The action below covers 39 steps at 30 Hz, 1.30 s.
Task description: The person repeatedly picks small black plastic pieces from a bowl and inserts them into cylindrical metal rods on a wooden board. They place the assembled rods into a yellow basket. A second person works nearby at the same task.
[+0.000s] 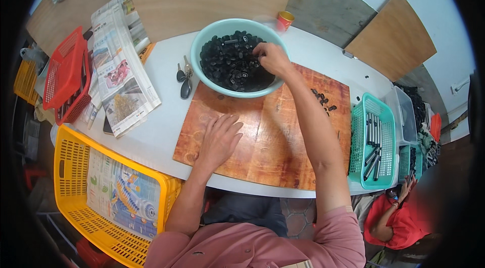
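My left hand (219,142) rests flat on the reddish-brown wooden board (262,152), fingers stretched out, holding nothing. My right hand (273,59) reaches into the right side of a pale green bowl (237,93). Its fingers are curled together at the heap of small black oval pieces (227,61); what lies between the fingertips is hidden. Several loose black pieces (324,100) lie on the board beneath my right forearm, towards its right edge.
Right of the board stands a green basket (387,131) of dark tubes. Folded newspapers (121,83), keys (186,88) and red baskets (65,71) lie left. A yellow crate (164,192) stands lower left, a red-and-gold cup (285,19) behind the bowl. A person in red (404,217) sits lower right.
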Each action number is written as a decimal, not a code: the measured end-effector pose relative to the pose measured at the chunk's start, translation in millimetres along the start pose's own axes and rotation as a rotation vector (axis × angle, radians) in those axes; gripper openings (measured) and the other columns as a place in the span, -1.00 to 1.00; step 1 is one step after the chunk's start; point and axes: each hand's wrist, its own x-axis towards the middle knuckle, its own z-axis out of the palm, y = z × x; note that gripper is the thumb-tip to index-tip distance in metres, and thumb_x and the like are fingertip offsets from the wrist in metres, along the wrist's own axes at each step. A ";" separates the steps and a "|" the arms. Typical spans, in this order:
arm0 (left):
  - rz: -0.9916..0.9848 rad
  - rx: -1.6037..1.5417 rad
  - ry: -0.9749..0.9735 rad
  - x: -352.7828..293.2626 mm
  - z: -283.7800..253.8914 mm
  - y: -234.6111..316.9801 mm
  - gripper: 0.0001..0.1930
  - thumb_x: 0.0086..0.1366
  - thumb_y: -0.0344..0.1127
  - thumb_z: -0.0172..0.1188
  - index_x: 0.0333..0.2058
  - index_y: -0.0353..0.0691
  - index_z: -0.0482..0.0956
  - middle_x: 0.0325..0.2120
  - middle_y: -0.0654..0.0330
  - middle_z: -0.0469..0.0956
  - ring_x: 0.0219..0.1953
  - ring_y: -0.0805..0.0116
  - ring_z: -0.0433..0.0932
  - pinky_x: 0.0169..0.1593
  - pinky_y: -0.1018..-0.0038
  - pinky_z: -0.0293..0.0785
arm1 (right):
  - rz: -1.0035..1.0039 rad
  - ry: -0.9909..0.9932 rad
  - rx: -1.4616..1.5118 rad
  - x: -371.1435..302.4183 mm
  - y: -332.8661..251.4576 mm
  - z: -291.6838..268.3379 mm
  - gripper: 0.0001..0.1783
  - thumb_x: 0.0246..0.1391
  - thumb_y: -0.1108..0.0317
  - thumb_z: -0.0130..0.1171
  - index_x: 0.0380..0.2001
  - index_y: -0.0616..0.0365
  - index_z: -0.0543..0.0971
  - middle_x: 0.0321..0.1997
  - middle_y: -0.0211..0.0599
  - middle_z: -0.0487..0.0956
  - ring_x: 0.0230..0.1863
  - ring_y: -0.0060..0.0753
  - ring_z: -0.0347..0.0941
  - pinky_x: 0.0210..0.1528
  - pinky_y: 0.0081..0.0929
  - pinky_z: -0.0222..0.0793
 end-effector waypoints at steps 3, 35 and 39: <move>-0.012 0.008 -0.005 0.7 -0.6 0.9 -0.72 0.28 -0.34 0.26 -0.05 -0.28 0.63 0.06 0.05 0.56 0.20 0.04 0.44 0.29 0.13 0.26 | -0.093 -0.114 -0.003 1.7 -3.5 -0.4 -0.68 0.01 0.49 0.10 -0.18 0.16 0.73 -0.16 -0.05 0.72 -0.04 0.02 0.64 0.07 -0.17 0.51; -0.040 -0.014 -0.020 4.9 -2.9 2.4 -0.72 0.28 -0.37 0.27 -0.04 -0.29 0.63 0.05 0.05 0.56 0.20 0.06 0.45 0.30 0.15 0.25 | 0.046 0.039 -0.253 28.9 14.4 -42.3 -0.55 0.07 0.39 0.20 0.07 0.18 0.58 -0.05 0.11 0.66 0.04 0.15 0.58 0.09 -0.08 0.49; -0.044 -0.017 -0.029 5.3 -4.2 2.7 -0.71 0.28 -0.36 0.27 -0.04 -0.29 0.63 0.05 0.06 0.56 0.20 0.06 0.45 0.29 0.15 0.26 | 0.099 -0.051 -0.337 45.0 21.0 -12.3 -0.48 0.03 0.39 0.16 0.13 0.18 0.56 0.01 0.18 0.63 0.08 0.17 0.57 0.13 -0.06 0.49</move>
